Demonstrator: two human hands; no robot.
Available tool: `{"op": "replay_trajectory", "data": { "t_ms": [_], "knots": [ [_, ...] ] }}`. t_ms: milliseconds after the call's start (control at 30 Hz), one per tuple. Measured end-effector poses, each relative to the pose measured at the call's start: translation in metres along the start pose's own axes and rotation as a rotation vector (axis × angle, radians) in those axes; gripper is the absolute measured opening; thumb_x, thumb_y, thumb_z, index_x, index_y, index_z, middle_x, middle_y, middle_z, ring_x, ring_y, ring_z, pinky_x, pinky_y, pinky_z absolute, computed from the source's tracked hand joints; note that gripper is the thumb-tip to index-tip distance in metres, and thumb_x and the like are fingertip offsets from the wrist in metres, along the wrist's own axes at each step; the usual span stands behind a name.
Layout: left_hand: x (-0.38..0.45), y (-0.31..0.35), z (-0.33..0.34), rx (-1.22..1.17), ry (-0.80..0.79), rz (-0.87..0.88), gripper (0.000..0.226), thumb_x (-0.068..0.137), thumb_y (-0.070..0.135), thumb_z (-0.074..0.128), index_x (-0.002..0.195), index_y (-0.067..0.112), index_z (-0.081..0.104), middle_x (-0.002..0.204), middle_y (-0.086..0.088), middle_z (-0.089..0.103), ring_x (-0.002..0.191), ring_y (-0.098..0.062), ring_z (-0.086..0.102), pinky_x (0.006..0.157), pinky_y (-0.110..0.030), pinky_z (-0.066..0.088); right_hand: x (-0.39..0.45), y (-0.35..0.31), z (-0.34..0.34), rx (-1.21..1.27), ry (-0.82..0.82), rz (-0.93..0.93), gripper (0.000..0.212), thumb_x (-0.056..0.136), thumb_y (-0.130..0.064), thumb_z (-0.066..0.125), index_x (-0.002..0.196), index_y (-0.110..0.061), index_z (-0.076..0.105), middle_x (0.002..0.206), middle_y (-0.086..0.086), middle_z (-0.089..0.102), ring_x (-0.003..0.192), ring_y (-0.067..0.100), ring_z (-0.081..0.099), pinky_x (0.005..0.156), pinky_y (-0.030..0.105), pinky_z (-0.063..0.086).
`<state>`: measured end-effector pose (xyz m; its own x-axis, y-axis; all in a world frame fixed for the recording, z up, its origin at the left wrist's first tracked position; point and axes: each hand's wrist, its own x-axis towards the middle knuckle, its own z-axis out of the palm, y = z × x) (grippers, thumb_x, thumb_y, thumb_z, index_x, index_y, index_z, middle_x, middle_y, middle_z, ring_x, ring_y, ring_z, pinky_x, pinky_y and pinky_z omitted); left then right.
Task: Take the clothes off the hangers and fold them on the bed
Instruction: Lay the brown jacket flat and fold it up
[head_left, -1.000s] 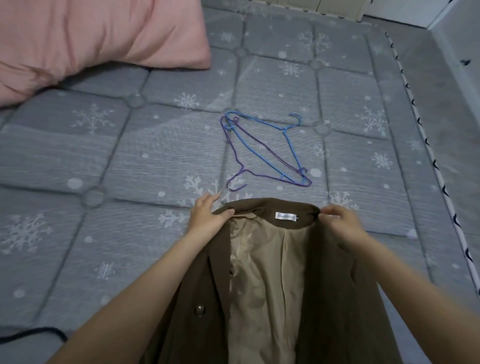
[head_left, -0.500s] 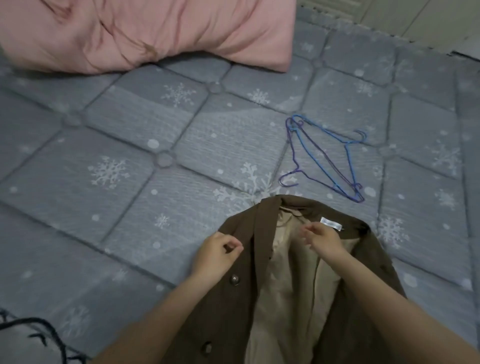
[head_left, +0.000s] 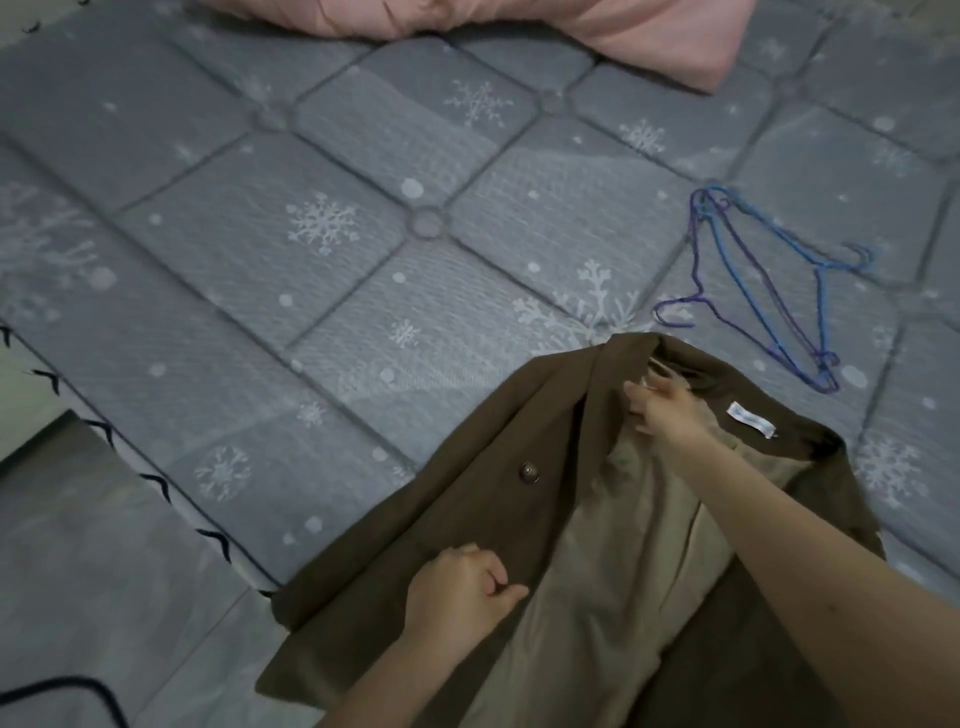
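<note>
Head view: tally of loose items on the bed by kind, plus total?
Brown jacket with tan lining: 1
Wire hangers: 2, one blue and one purple, lying overlapped
Pink pillow: 1
Total: 4

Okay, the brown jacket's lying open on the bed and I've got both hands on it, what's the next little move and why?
Probably fold the left front panel inward over the lining. The jacket lies open, tan lining showing, already off the hangers. Your left hand grips that panel's edge, and your right hand holds the lapel near the collar, so closing that side seems the natural start of the fold.
</note>
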<state>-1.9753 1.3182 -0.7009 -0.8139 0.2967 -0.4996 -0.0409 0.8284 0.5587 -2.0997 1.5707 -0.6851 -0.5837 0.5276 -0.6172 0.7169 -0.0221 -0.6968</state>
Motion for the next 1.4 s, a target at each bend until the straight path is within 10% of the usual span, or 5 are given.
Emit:
{"op": "replay_trajectory", "data": {
  "t_ms": [333,467,767,1200,1400],
  "knots": [
    [-0.008,-0.016,0.057,0.503,0.002,0.066,0.052,0.077,0.055,0.057,0.116,0.020,0.052,0.119,-0.003,0.046,0.112,-0.027,0.040,0.094,-0.040,0.034,0.012,0.003,0.017,0.209,0.063,0.053,0.023,0.091,-0.021,0.061,0.113,-0.012,0.059,0.113,0.008,0.063,0.094,0.020,0.060,0.082,0.030,0.049],
    [-0.012,-0.024,0.070,0.402,-0.012,0.248,0.033,0.051,0.044,0.082,0.064,0.026,0.058,0.063,0.008,0.058,0.061,-0.014,0.055,0.062,-0.029,0.052,0.011,0.012,0.007,0.220,0.099,0.052,0.005,0.091,-0.018,0.061,0.088,-0.019,0.058,0.101,0.003,0.064,0.088,0.017,0.061,0.071,0.026,0.051],
    [-0.040,-0.040,0.053,-0.312,-0.120,0.240,0.021,0.066,0.030,0.083,0.071,0.021,0.065,0.060,0.025,0.055,0.059,0.004,0.054,0.057,-0.008,0.037,-0.014,0.035,-0.036,0.233,0.126,0.004,0.014,0.089,-0.018,0.063,0.078,-0.022,0.056,0.074,-0.003,0.057,0.067,0.010,0.055,0.066,0.024,0.049],
    [-0.070,0.001,0.080,0.421,-0.539,0.284,0.039,0.082,0.046,0.061,0.112,0.022,0.062,0.112,-0.001,0.064,0.105,-0.020,0.058,0.086,-0.029,0.044,-0.029,0.098,-0.075,0.054,0.050,0.157,0.033,0.095,-0.030,0.052,0.122,-0.010,0.052,0.104,0.006,0.058,0.090,0.020,0.055,0.087,0.037,0.047],
    [-0.058,0.025,0.086,0.506,-0.292,0.319,0.037,0.087,0.051,0.051,0.097,0.018,0.061,0.103,-0.001,0.060,0.097,-0.020,0.055,0.073,-0.028,0.037,-0.033,0.130,-0.111,-0.006,0.090,0.135,0.023,0.096,-0.016,0.047,0.112,-0.007,0.060,0.089,0.005,0.065,0.072,0.015,0.059,0.067,0.027,0.046]
  ]
}}
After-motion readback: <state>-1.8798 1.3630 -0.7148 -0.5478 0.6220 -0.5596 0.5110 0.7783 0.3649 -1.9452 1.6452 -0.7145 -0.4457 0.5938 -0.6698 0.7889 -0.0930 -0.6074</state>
